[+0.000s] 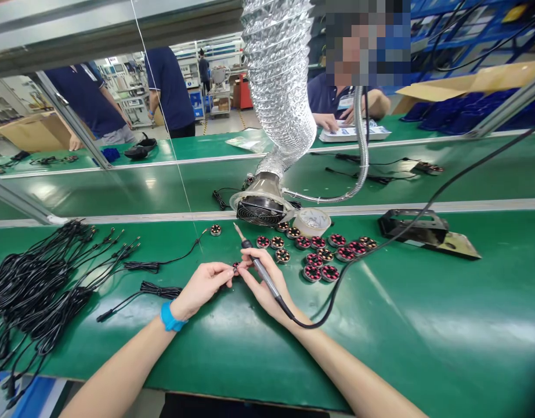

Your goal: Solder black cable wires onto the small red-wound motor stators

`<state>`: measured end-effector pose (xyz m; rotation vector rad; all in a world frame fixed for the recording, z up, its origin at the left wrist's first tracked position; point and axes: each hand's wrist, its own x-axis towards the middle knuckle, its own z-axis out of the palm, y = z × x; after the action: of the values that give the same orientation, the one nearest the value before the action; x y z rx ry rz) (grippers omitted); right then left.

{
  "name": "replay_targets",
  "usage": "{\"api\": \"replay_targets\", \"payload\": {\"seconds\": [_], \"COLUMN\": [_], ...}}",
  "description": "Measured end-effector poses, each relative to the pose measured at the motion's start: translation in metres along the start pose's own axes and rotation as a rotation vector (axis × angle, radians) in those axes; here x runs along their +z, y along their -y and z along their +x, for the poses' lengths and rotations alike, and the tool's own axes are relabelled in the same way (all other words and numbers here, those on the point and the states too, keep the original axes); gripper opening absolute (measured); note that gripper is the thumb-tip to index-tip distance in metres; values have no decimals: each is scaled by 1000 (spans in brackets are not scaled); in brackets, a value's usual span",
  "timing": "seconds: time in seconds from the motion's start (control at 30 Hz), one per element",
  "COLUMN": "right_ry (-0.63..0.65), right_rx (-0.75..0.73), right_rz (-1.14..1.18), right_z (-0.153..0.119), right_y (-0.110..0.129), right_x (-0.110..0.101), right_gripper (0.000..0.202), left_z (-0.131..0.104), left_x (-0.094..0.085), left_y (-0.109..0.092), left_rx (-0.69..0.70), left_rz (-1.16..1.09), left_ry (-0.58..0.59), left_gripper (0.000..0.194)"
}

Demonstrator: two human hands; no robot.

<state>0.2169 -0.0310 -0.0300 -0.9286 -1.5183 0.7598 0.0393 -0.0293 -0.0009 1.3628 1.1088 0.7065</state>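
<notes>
A small round coil part (236, 266) shows between my fingertips over the green table. My left hand (203, 285), with a blue wristband, is closed in a pinch at its left side. From the right, my right hand (265, 284) touches the same spot with thumb and fingers, while a soldering iron (266, 277) rests in that hand, tip pointing up and away. The fingers partly hide the coil part. Black cable bundles (161, 289) lie just left of my left hand. Several red and copper coil parts (312, 273) sit right of my right hand.
A fume extraction hood (263, 206) hangs beyond my hands, beside a round container (311, 222). Piled black cables (45, 284) cover the left side. A metal stand (415, 226) is at the right. The iron's cord crosses the right side. A person sits opposite.
</notes>
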Motion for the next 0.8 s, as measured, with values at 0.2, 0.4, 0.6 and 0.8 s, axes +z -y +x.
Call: {"api": "replay_targets", "payload": {"seconds": [0.2, 0.4, 0.6, 0.8], "right_ry": [-28, -33, -69, -77], "right_rx": [-8, -132, -41, 27], "right_rz": [2, -89, -36, -11], "right_z": [0, -4, -5, -5], "right_y": [0, 1, -1, 1], "right_x": [2, 3, 4, 6], "right_gripper": [31, 33, 29, 27], "left_z": [-4, -8, -4, 0], "left_x": [7, 11, 10, 8], "left_y": [8, 10, 7, 6], "left_rx": [217, 380, 236, 125], "left_rz": [304, 512, 315, 6], "left_ry": [-259, -324, -264, -194], "left_gripper": [29, 19, 24, 27]}}
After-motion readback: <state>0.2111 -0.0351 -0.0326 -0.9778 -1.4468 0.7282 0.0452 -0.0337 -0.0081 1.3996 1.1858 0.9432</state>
